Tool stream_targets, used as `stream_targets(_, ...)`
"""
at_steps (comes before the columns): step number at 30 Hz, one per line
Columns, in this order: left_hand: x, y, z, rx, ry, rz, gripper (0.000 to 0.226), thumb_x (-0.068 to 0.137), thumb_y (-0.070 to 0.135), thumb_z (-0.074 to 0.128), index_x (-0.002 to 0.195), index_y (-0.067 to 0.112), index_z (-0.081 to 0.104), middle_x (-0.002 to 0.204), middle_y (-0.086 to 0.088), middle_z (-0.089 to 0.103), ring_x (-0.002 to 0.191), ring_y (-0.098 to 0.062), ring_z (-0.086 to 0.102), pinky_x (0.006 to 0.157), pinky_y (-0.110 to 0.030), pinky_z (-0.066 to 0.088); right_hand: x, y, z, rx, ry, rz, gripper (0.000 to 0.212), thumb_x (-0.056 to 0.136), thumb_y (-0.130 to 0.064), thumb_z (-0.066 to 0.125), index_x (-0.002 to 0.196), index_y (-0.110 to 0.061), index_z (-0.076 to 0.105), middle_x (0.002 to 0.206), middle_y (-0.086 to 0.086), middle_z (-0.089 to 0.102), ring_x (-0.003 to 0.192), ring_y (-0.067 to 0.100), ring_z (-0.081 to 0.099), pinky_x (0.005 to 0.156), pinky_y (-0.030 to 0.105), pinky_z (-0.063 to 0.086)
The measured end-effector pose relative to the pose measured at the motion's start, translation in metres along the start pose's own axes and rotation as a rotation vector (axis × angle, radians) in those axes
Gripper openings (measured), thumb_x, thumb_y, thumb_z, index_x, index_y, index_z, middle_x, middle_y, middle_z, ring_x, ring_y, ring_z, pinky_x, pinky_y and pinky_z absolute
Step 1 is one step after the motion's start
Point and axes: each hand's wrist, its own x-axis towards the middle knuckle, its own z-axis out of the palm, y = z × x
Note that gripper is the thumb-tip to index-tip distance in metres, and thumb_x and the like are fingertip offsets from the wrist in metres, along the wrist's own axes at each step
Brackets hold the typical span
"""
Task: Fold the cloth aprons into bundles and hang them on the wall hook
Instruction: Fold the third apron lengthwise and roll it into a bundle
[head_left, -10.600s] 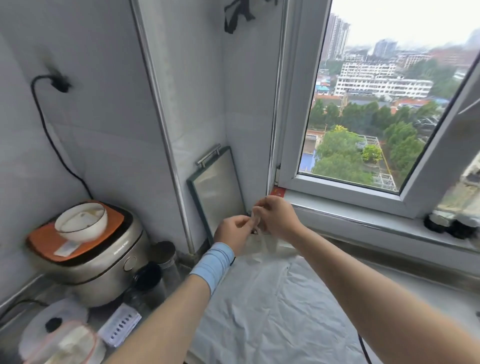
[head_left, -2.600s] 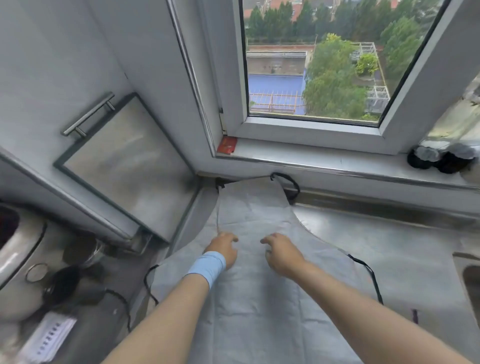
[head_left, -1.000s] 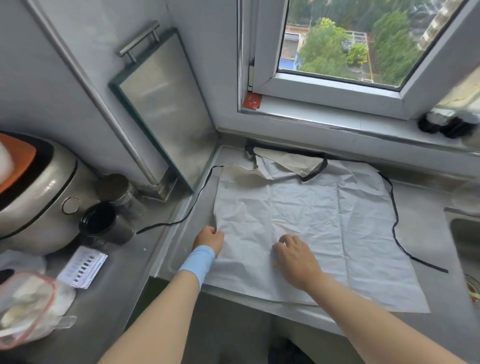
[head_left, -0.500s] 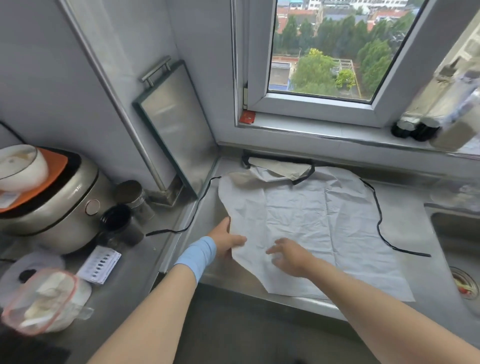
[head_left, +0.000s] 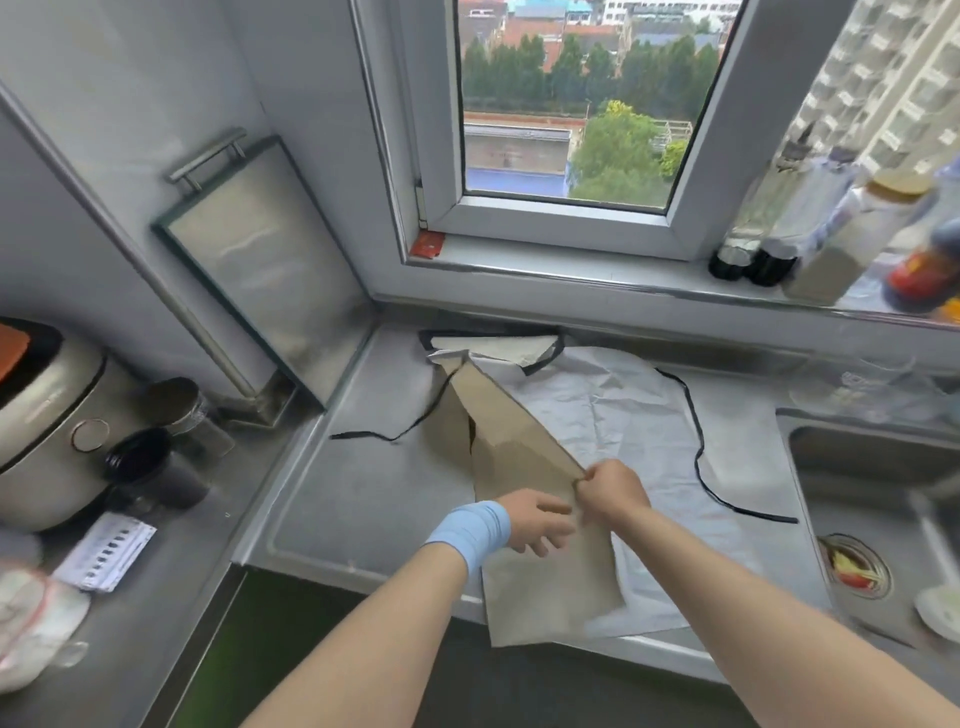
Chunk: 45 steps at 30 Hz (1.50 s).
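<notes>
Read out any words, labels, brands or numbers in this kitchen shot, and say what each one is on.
Nothing here reads clearly.
The white card by the rice cooker: rows of dark marks, too blurred to read.
The bottles on the window sill: labels blurred.
The red sticker at the sill's left end: no legible print.
The clear glass beside the sink: faint marking, unreadable.
The apron: plain, no print visible.

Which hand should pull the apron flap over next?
Probably the right hand: it pinches the lifted edge of the apron, whose tan underside shows. The left hand lies beside it with its fingers relaxed, and I cannot see it holding anything.
</notes>
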Motion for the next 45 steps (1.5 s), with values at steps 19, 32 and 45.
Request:
stream_targets(19,0.041,0.000,-0.037,0.465,0.281,-0.191,0.052,0.089,0.012,0.043,0.137,0.028,0.051,0.138,0.005,0.053,0.126,-0.020,0.051,0.103,-0.029,0.042,0.047,0.048,0.000,-0.900,0.030,-0.468,0.047,0.087,-0.017,0.044,0.131,-0.029,0.050,0.124,0.005,0.048,0.113,0.028,0.047,0.092,0.044,0.033)
stream_targets(32,0.085,0.008,-0.216,-0.169,0.633,-0.411,0.020,0.089,0.012,0.046,0.098,0.002,0.062,0.099,-0.017,0.071,0.077,-0.032,0.066,0.076,-0.035,0.057,0.150,-0.140,-0.085,-0.344,0.058,-0.542,0.031,0.086,-0.012,0.043,0.090,-0.030,0.068,0.099,-0.006,0.067,0.097,0.021,0.061,0.077,0.030,0.050)
stream_targets(45,0.146,-0.007,-0.276,-0.547,0.715,-0.261,0.012,0.078,0.002,0.064,0.072,0.012,0.063,0.061,-0.004,0.055,0.049,-0.017,0.045,0.048,-0.018,0.039,0.246,-0.173,-0.016,-0.640,-0.071,-0.635,0.077,0.086,-0.044,0.060,0.152,-0.028,0.025,0.144,0.004,0.041,0.125,0.029,0.046,0.094,0.042,0.048)
